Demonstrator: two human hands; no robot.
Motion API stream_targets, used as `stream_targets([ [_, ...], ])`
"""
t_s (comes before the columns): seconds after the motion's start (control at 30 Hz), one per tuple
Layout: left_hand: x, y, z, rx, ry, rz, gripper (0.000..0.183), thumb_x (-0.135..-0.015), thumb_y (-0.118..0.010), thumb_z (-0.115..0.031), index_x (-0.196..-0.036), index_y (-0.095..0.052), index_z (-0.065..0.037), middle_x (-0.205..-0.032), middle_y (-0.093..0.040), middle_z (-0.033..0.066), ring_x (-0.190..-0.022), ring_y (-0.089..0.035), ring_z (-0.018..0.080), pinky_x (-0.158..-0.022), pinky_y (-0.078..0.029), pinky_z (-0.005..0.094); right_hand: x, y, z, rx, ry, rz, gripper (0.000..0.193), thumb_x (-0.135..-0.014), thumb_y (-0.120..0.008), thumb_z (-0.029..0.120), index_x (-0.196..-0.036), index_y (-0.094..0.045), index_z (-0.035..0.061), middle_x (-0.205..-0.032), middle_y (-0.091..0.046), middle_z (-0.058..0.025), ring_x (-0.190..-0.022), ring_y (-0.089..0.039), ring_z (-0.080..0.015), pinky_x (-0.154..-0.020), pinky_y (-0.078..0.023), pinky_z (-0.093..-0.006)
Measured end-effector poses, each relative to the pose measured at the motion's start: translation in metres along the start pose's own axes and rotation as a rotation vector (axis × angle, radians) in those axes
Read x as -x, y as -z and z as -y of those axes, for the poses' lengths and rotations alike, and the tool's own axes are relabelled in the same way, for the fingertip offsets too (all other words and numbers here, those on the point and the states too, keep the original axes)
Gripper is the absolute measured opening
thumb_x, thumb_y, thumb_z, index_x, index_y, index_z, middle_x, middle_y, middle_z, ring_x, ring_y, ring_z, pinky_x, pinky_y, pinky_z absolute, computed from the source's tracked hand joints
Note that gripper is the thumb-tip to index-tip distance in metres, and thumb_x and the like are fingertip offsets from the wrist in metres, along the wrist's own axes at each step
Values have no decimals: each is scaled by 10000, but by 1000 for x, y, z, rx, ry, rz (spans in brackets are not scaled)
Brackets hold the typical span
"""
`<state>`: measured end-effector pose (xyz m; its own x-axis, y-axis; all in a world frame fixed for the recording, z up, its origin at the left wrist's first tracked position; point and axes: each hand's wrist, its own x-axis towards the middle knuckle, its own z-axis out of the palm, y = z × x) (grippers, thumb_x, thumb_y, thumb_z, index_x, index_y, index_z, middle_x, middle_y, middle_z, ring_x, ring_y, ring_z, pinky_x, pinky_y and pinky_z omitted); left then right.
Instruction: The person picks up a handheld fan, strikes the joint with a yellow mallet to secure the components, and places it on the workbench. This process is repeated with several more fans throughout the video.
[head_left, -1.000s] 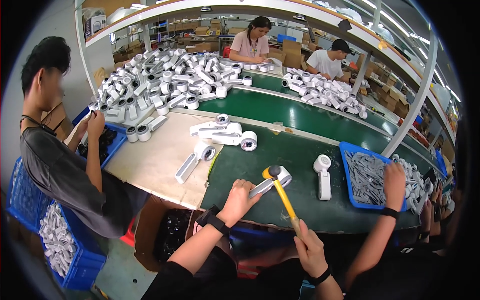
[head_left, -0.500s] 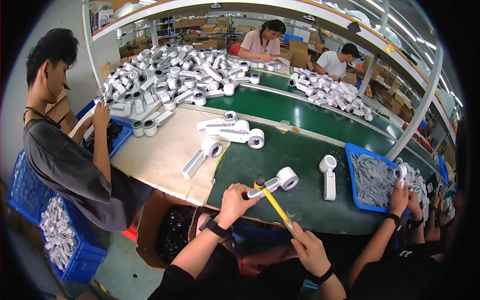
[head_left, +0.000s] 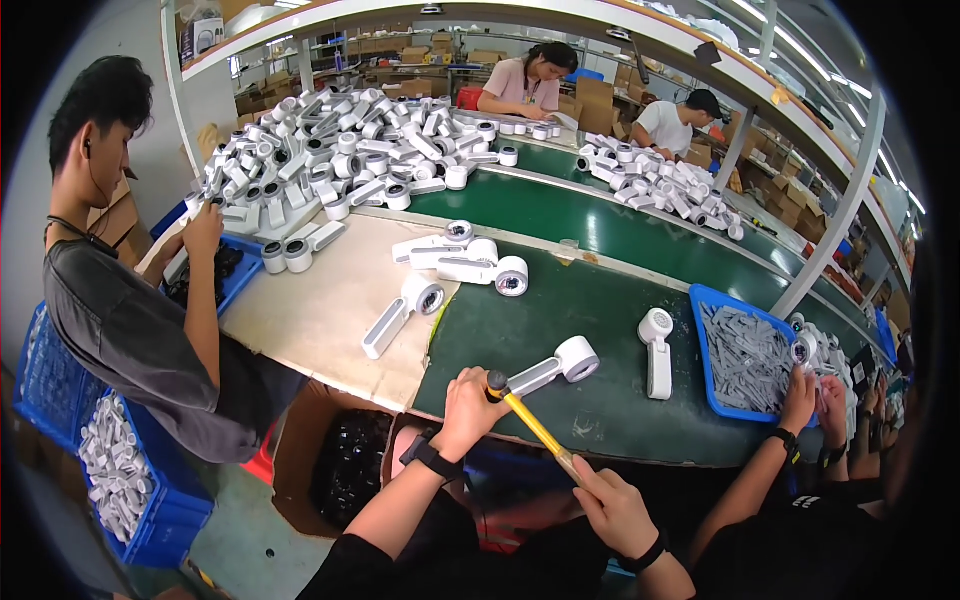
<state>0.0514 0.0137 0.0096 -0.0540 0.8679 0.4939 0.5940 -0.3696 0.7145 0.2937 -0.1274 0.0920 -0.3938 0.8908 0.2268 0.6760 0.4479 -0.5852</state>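
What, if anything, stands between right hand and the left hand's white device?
Nothing loose shows. Only the hammer in the right hand crosses the gap, its head overlapping, in the picture, the left hand near the white device.

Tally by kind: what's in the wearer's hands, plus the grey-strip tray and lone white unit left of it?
Blue tray: 1
Hammer, in right hand: 1
White units, one in left hand, one left of tray: 2
Total: 4

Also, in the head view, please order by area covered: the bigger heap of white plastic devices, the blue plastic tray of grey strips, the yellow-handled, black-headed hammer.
1. Bigger heap of white plastic devices
2. Blue plastic tray
3. Yellow-handled hammer, slim, in the right hand
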Motion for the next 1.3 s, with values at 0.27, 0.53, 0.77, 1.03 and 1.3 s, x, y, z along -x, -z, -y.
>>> stream_targets([
  [0.27,-1,5,-7,2,33,62,237,-715,-817,-203,-848,-717,-33,-811,-645,115,-819,-601,291,-754,-479,404,1,7,-14,-58,-17,-151,517,-888,-643,12,-1389,-520,35,-793,-542,-137,-693,-572,-284,-637,-467,-341],
  [0.53,0,6,-9,-63,3,74,251,-716,-821,-212,-866,-726,-34,-819,-655,120,-827,-607,291,-767,-483,399,1,12,-29,12,-42,-261,505,-913,-623,39,-1404,-510,68,-828,-563,-147,-690,-576,-317,-638,-483,-374],
  [0.77,-9,8,-15,-182,11,140,250,-719,-808,-233,-895,-721,-78,-857,-652,90,-878,-610,288,-781,-467,414,-4,10,-40,-36,-88,-281,516,-893,-630,17,-1396,-522,49,-790,-533,-128,-677,-546,-251,-643,-457,-322],
  [1.03,-41,1,-46,-245,-239,225,487,-771,-752,-108,-1229,-584,-102,-1080,-673,151,-1028,-627,349,-877,-516,444,-3,-2,-57,-206,-72,-338,527,-884,-669,30,-1390,-521,19,-828,-584,-113,-667,-543,-180,-646,-457,-287],
  [1.3,-60,56,46,-760,-123,-181,370,-776,-717,-130,-1115,-577,-82,-959,-678,138,-875,-640,347,-787,-465,476,75,-11,-69,-388,-249,-520,537,-869,-686,30,-1379,-523,-16,-797,-598,-112,-671,-575,-190,-627,-457,-286],
])
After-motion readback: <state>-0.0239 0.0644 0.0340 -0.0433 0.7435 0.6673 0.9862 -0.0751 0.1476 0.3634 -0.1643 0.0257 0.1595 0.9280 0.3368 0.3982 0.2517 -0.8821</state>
